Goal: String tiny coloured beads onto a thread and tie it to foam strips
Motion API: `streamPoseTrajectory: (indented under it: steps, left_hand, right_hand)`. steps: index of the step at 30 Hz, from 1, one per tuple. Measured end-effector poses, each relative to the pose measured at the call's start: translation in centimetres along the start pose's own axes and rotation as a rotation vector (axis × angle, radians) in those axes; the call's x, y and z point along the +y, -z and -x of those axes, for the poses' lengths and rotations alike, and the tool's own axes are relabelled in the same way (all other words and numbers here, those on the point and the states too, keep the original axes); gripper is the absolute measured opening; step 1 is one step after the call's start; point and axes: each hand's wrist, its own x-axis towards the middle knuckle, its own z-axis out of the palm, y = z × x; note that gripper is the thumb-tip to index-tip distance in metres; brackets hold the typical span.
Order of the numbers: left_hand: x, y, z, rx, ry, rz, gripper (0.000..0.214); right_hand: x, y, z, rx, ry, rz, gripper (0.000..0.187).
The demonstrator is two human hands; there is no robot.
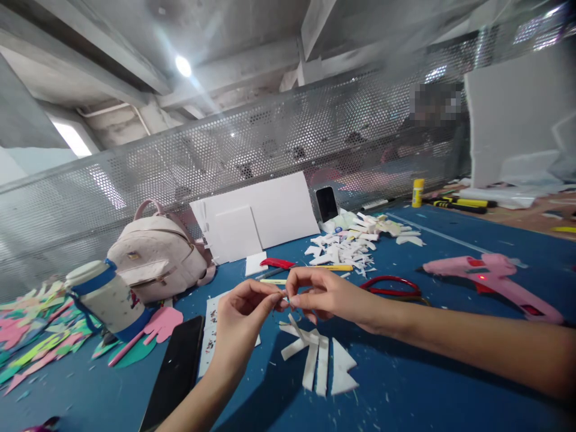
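My left hand (243, 312) and my right hand (321, 294) meet above the blue table (427, 384), fingertips pinched together on something tiny that I cannot make out. Just below them lie several cut white foam strips and triangles (321, 360). A black phone (175, 372) lies by my left wrist, on a white sheet. Red-handled scissors (391, 285) rest just behind my right wrist.
A pink glue gun (490, 279) lies at right. White scraps (351, 243), white boards (261, 216), a red cutter (276, 263) and a yellow pencil sit behind. A pink backpack (157, 252), a bottle (105, 297) and coloured paper cutouts (36, 336) are at left. A perforated metal screen backs the table.
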Motion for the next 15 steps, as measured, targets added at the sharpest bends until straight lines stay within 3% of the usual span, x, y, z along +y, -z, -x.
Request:
streamPoseTrajectory:
  steps: [15]
  left_hand:
    - [-0.07, 0.2, -0.32, 0.044, -0.063, -0.002, 0.013]
  right_hand:
    - [0.43, 0.79, -0.72, -0.028, 0.102, 0.083, 0.014]
